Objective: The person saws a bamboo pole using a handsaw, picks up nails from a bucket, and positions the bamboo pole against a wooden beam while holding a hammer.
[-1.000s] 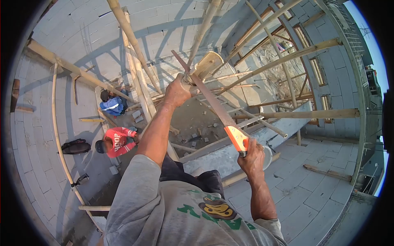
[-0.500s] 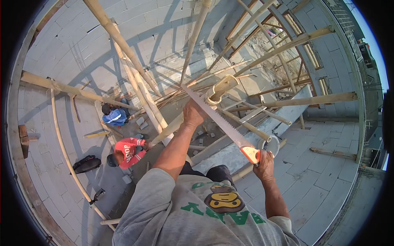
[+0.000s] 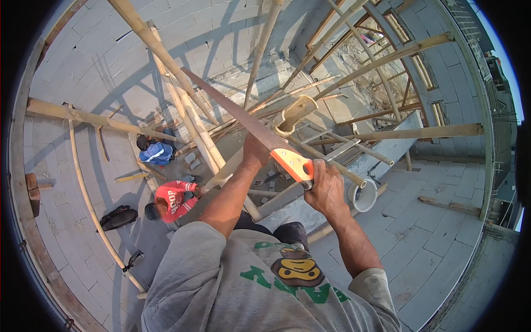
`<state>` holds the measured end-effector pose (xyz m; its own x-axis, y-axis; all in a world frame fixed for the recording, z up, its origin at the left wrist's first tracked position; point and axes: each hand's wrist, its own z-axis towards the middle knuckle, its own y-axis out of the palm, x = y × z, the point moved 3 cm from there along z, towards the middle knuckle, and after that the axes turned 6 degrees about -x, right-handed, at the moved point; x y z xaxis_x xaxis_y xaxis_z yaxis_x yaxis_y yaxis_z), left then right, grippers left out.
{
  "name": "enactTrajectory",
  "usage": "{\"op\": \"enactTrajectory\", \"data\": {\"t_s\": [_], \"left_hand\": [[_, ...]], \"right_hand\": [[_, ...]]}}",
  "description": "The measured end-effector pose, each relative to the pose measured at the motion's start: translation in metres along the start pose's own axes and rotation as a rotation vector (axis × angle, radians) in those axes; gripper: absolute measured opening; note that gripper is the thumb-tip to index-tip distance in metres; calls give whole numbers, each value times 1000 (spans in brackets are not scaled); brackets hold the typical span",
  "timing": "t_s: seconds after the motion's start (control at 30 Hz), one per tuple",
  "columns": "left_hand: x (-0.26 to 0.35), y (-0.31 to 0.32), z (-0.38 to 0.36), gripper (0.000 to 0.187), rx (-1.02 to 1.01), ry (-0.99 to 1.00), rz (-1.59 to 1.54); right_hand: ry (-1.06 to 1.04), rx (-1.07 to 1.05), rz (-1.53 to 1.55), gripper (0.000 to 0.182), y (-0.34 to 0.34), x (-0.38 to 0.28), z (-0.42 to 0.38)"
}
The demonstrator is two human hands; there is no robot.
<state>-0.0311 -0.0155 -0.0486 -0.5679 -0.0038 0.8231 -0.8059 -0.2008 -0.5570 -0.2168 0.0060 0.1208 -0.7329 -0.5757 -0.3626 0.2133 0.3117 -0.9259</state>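
Observation:
My right hand (image 3: 325,187) is wrapped round the orange handle of a handsaw (image 3: 238,113). The long toothed blade reaches up and to the left, passing just over the knuckles of my left hand (image 3: 255,150). That left hand is closed on a thick bamboo pole (image 3: 227,170), with its fingers partly hidden by the blade. Beyond the blade, the far end of the bamboo shows a hollow, scooped-out cut with pale edges. Bamboo slopes down from my left hand toward a person in a red top (image 3: 176,200), whose hands are at its lower part.
Another person in a blue jacket (image 3: 156,153) crouches at the left. A white bucket (image 3: 363,197) stands to the right of my legs. Bamboo props (image 3: 193,119) and crossbars (image 3: 420,134) surround me. A black bag (image 3: 119,217) lies by the block wall (image 3: 72,221).
My right hand has pushed the saw forward and to the left, so its handle is now close to my left hand. The left hand stays on the bamboo pole.

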Motion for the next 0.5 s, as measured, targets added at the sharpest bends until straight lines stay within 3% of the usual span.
{"op": "enactTrajectory", "data": {"t_s": [0.1,0.13,0.2,0.3,0.4,0.5], "left_hand": [[38,-12,4,14,-3,38,121],[29,-2,3,14,76,-33,-169],[18,9,8,16,95,-92,-368],[7,5,8,21,-40,-68,-54],[-2,11,10,24,-40,-89,221],[4,7,13,24,-68,-78,469]], "right_hand": [[17,9,-135,37,-6,-14,37],[30,-32,-156,36,-8,-16,44],[48,-106,-203,32,-14,-17,54],[82,-140,-229,30,-9,-18,56],[11,-169,-280,29,-5,-13,48],[-20,-72,-156,30,5,-5,45]]}}
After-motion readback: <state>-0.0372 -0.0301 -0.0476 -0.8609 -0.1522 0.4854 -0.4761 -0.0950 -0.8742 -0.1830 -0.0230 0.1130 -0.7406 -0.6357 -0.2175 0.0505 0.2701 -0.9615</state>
